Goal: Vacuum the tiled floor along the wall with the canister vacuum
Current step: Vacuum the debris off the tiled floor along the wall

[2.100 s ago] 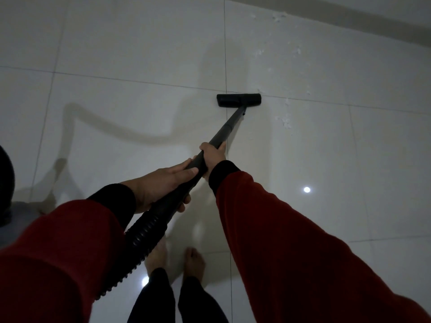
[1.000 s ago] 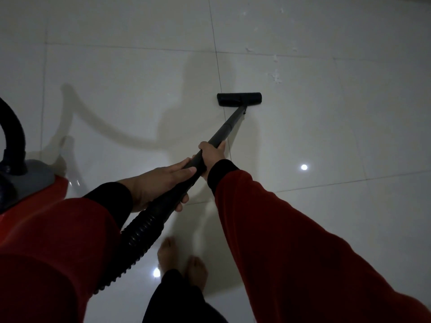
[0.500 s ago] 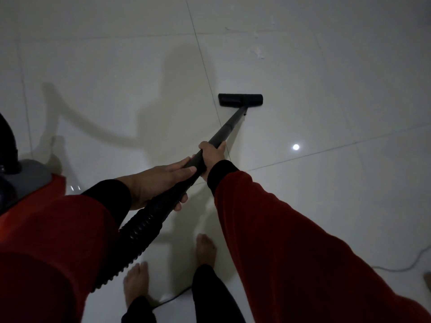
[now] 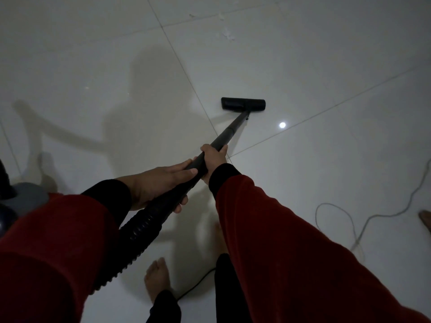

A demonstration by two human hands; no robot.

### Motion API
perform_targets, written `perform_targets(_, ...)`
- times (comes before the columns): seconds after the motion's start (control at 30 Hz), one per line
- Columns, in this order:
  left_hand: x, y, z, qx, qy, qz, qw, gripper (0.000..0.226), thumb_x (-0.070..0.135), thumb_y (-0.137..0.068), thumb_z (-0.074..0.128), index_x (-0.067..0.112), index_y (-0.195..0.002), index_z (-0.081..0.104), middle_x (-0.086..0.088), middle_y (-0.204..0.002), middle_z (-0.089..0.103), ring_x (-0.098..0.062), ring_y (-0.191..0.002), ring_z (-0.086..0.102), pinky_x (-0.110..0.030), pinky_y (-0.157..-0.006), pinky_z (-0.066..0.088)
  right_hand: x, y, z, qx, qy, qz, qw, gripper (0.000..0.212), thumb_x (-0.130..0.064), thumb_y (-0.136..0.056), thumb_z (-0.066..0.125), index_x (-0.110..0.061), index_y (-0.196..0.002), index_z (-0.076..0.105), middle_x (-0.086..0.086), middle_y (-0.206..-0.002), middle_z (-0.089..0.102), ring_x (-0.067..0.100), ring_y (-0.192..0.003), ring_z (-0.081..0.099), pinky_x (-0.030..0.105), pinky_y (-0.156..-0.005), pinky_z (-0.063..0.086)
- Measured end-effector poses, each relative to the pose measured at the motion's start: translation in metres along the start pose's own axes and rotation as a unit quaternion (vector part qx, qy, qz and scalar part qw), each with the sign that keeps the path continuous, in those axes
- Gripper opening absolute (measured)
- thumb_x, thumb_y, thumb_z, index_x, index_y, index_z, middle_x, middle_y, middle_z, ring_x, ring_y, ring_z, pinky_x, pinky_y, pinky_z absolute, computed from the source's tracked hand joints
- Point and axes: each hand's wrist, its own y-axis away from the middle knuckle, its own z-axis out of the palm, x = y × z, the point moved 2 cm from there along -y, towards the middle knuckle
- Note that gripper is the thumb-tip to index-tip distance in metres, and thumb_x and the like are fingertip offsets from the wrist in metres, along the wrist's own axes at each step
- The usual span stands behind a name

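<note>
The black floor nozzle [image 4: 243, 104] lies flat on the pale glossy tiled floor [image 4: 326, 73]. A dark wand [image 4: 231, 129] runs back from it to my hands. My right hand [image 4: 213, 160] grips the wand, thumb on top. Just behind it, my left hand [image 4: 158, 185] wraps the wand where the ribbed black hose [image 4: 137, 231] begins. The grey and red canister vacuum [image 4: 25, 199] shows partly at the left edge, mostly hidden by my red sleeve. White crumbs of debris [image 4: 227, 34] lie far ahead of the nozzle.
A pale cord [image 4: 349, 220] loops over the tiles at right. A thin black cable [image 4: 198, 285] runs between my bare feet [image 4: 156, 278]. A brown object [image 4: 425, 219] peeks in at the right edge. Shadows of me and the hose fall at left.
I have stepped back and turned, so the wall has left the view and the debris sits farther from the nozzle. The pale cord has come into sight at right. Both hands keep their grip.
</note>
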Motion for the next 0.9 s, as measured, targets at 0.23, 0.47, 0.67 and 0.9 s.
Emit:
perform_targets(0.23,0.002,-0.018,0.008,0.001,0.006,-0.013,1.0,0.059,0.042,-0.095,0.043,0.039,-0.149,0.019,-0.008,-0.071,0.059,-0.008,-0.045,0.059,-0.017,-0.046,0.049,-0.005,-0.013,-0.015,0.009,0.033,0.015,0.999,0.086,-0.037,-0.093,0.055,-0.045,-0.147,-0.011,0.012,-0.124,0.054,0.021,-0.08,0.06,0.041,-0.082,0.055)
perform_targets(0.47,0.026,-0.042,0.007,0.019,0.04,-0.007,0.999,0.06,0.04,-0.095,0.042,0.037,-0.149,0.016,-0.008,-0.072,0.056,-0.007,-0.043,0.057,-0.017,-0.045,0.049,-0.039,-0.034,-0.015,-0.013,0.065,0.034,0.997,0.092,-0.043,-0.092,0.057,-0.046,-0.144,-0.018,0.012,-0.139,0.046,0.029,-0.105,0.061,0.043,-0.081,0.055)
perform_targets(0.67,0.057,-0.067,0.0,0.038,0.073,-0.007,0.997,0.061,0.042,-0.095,0.043,0.04,-0.149,0.015,-0.009,-0.07,0.058,-0.01,-0.045,0.058,-0.018,-0.045,0.049,-0.079,-0.058,-0.008,-0.034,0.076,0.047,0.995,0.091,-0.034,-0.093,0.057,-0.049,-0.144,-0.016,0.015,-0.135,0.048,0.029,-0.102,0.061,0.045,-0.083,0.055)
perform_targets(0.9,0.097,-0.092,-0.011,0.07,0.094,0.009,0.993,0.059,0.043,-0.096,0.04,0.039,-0.149,0.016,-0.01,-0.073,0.058,-0.01,-0.045,0.059,-0.016,-0.045,0.048,-0.129,-0.087,0.004,-0.06,0.123,0.043,0.99,0.085,-0.029,-0.095,0.055,-0.048,-0.146,-0.01,0.012,-0.119,0.051,0.029,-0.096,0.06,0.047,-0.087,0.054)
